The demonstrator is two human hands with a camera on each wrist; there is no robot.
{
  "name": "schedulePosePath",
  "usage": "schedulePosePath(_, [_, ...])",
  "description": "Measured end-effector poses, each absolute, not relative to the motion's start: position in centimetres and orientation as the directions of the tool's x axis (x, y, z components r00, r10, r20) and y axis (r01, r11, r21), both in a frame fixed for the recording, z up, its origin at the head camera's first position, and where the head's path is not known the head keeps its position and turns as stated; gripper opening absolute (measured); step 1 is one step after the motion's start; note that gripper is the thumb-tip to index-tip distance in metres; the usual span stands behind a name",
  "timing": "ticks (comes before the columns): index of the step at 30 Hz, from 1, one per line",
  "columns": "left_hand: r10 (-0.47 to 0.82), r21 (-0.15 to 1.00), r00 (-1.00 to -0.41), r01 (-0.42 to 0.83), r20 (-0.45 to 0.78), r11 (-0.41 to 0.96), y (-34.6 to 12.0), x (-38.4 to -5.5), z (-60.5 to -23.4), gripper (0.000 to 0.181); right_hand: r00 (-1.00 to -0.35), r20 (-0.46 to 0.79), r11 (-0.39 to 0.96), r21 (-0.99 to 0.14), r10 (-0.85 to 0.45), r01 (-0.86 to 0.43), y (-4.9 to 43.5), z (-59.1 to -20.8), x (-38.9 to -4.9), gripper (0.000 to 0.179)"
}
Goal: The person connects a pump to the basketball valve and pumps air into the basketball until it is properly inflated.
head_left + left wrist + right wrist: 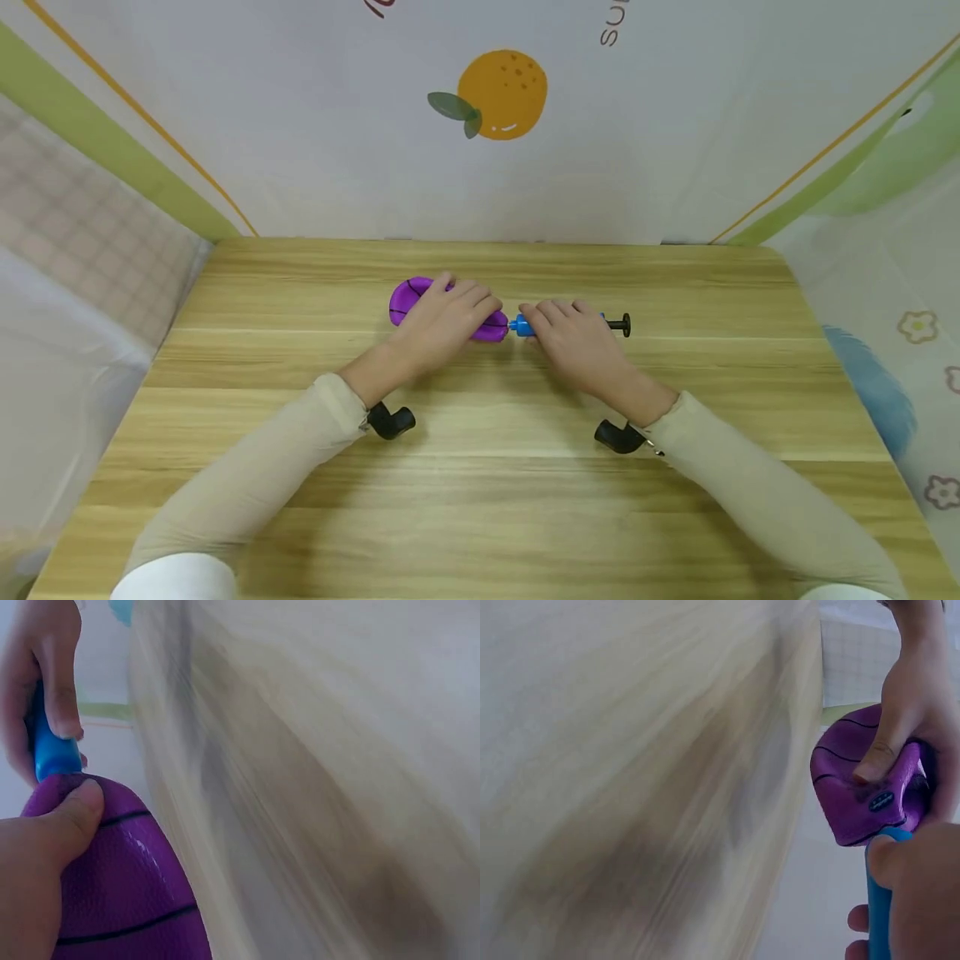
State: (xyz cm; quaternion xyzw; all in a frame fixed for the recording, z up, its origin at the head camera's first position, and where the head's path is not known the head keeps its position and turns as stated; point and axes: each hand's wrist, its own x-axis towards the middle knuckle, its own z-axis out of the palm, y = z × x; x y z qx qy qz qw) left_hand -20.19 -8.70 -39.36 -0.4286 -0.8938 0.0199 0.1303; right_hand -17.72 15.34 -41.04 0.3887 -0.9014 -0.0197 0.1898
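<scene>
A purple ball [407, 302] with black lines, slack and folded in, is gripped by my left hand [444, 321], its thumb pressing the skin close to the end by the pump. My right hand [577, 340] grips the barrel of a blue hand pump [522, 326], whose black handle [626, 325] sticks out to the right. The pump's tip meets the ball's right end in the head view. The left wrist view has the ball [135, 877] up close with the blue barrel [56, 754] against it. A dark oval mark [881, 801] shows on the ball in the right wrist view.
Both hands are over a wood-grain table [480, 500]. Behind its far edge hangs a white sheet [337, 167] with a printed orange. Black wrist-worn pieces [393, 422] jut out under each forearm. Patterned cloth [900, 333] borders the right side.
</scene>
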Motion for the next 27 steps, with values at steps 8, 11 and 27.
schedulePosePath(8, [0.765,-0.138,-0.596,0.760,0.244,0.636,-9.5,-20.6,-38.7,0.041,-0.653,0.317,0.714,0.131,-0.687,-0.688,15.4,-40.2,-17.8,0.046])
schedulePosePath(11, [0.761,-0.136,-0.594,0.757,0.261,0.638,-9.9,-20.8,-38.3,0.041,-0.653,0.333,0.715,0.108,-0.681,-0.691,15.7,-39.7,-17.7,0.049])
schedulePosePath(27, [0.747,-0.144,-0.590,0.747,0.308,0.649,-12.6,-22.7,-37.0,0.044,-0.605,0.417,0.659,-0.016,-0.679,-0.752,19.1,-38.7,-18.1,0.066])
